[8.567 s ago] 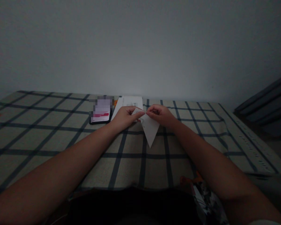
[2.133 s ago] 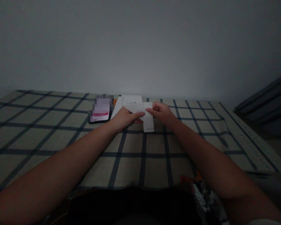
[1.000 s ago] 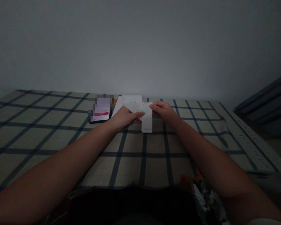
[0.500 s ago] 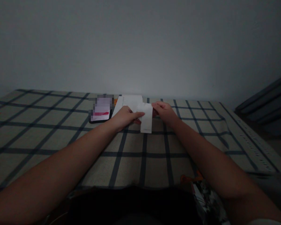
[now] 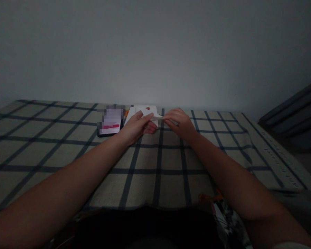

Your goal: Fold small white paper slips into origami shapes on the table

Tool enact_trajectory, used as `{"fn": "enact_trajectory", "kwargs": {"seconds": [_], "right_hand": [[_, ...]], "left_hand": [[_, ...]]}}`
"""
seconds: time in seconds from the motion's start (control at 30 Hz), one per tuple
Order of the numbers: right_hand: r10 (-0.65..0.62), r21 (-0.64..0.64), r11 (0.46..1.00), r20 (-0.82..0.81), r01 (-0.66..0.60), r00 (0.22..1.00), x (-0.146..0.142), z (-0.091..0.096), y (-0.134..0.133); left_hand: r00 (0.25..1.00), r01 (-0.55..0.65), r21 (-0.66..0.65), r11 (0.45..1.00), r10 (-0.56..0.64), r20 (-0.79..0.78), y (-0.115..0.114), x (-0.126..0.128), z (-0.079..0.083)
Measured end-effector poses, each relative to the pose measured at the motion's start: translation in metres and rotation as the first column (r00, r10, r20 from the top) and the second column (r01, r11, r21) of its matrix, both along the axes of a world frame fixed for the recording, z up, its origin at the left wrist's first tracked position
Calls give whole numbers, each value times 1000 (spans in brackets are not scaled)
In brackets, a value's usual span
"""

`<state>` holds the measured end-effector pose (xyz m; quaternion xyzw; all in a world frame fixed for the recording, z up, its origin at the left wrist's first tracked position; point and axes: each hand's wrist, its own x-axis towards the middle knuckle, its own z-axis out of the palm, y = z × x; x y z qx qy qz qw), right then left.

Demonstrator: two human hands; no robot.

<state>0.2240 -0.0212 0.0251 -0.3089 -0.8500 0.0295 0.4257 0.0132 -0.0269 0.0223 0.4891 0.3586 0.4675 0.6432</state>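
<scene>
Between my hands is a thin white piece of paper or card [image 5: 158,118], tilted so that mostly its narrow edge shows. My left hand [image 5: 140,126] pinches its left end, thumb on top and the other fingers curled below. My right hand [image 5: 180,121] holds the right end between thumb and fingertips. Just behind my left hand, a flat white box or booklet [image 5: 138,110] lies on the cloth, partly covered by that hand. A small reddish spot shows above my left thumb; I cannot tell what it is.
A phone [image 5: 111,122] with a lit, partly blurred screen lies left of the white box. The table has a checked cloth [image 5: 171,190] and stands against a grey wall [image 5: 155,52]. Dark folded fabric [image 5: 295,114] hangs at the right.
The white piece has tipped from showing its broad face, with small print near the bottom, to nearly edge-on. My right hand has turned with it and moved slightly left.
</scene>
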Motion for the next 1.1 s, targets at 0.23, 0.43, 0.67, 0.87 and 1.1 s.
{"fn": "enact_trajectory", "kwargs": {"seconds": [0.23,0.43,0.67,0.87,1.1], "right_hand": [[-151,-511,858,-342,-49,928,-6,2,-6],[-96,-631,715,-517,-302,851,-4,-5,-1],[-145,-642,551,-702,-532,697,-5,0,2],[-54,-605,460,-749,-650,660,-7,8,-7],[-227,-626,550,-749,-552,623,-5,2,3]], "left_hand": [[850,-387,467,795,504,-152,8,-8,3],[850,-66,491,869,307,-429,4,-9,-2],[961,145,57,988,-126,-247,0,-7,-2],[946,255,-76,964,-265,-186,-3,-7,0],[937,232,-80,969,-245,-250,-6,-8,5]]}}
